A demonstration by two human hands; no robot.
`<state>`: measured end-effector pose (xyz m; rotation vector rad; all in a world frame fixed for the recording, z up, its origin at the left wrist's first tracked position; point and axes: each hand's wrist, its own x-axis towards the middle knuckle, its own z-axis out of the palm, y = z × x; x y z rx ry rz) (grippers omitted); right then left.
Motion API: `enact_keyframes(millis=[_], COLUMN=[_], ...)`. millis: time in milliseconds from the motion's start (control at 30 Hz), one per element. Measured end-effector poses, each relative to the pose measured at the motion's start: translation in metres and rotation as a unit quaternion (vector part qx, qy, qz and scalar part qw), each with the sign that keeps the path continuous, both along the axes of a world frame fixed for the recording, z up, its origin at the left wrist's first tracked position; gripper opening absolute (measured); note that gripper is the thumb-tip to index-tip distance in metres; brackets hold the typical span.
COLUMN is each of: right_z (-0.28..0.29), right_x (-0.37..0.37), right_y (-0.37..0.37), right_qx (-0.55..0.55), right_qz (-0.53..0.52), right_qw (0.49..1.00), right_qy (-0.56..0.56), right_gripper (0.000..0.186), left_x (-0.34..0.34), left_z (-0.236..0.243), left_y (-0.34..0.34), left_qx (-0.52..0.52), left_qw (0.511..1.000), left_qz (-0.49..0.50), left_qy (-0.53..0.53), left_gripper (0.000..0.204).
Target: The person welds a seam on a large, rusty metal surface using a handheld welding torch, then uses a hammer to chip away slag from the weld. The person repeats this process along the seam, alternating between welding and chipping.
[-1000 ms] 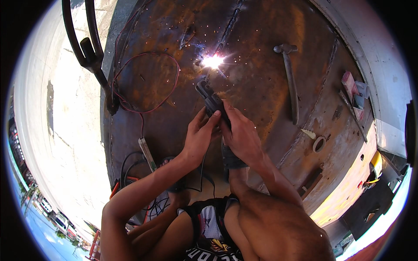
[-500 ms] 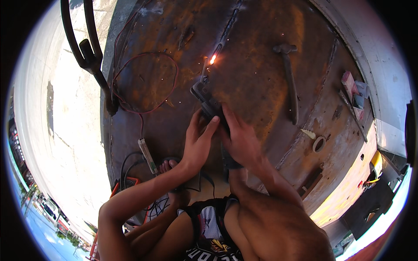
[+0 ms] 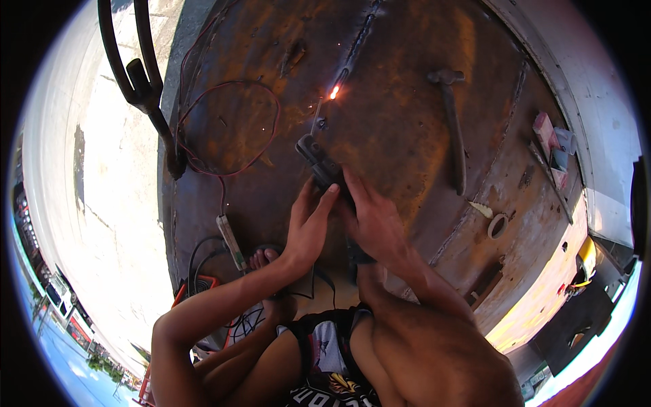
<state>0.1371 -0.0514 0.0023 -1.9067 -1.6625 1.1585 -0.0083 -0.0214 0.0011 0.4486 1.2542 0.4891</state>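
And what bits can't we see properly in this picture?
- Head view: the lower part of the black rod holder, hidden by the left hand and right hand.
- Head view: the metal right under the orange glow, lost in glare.
- Head view: the upper ends of the black forked bar, cut off by the top edge.
- Head view: details of the white vehicle, too small.

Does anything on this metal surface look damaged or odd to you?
Yes: the broad brown metal plate has uneven orange, rust-like patches around the grey, long-handled hammer, so its surface looks weathered.
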Motion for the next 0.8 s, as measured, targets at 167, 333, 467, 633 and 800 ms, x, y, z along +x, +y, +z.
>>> enact_keyframes(millis=[167,333,467,633,800], right_z=[-0.004,-0.008,-0.007,-0.008,-0.007], right_x=[0.002,0.006,0.008,0.01,0.011], right_y=[0.001,0.003,0.007,0.007,0.01], right_qx=[0.022,0.006,-0.008,-0.009,-0.011], right_qz=[0.012,0.01,0.01,0.011,0.006], right_qw=[0.999,0.998,0.998,0.998,0.999], right_qy=[-0.036,-0.054,-0.059,-0.054,-0.045], right_gripper=[0.057,0.054,0.052,0.051,0.051], left_x=[0.002,0.009,0.009,0.01,0.011], left_z=[-0.005,-0.007,-0.018,-0.02,-0.02], left_y=[0.003,0.007,0.004,0.006,0.008], left_qx=[-0.026,-0.064,-0.068,-0.073,-0.064], left_qw=[0.999,0.998,0.997,0.997,0.997], left_qz=[-0.011,-0.015,-0.021,-0.024,-0.006], left_qy=[-0.018,-0.019,-0.03,-0.028,-0.048], left_gripper=[0.039,0.041,0.042,0.043,0.043])
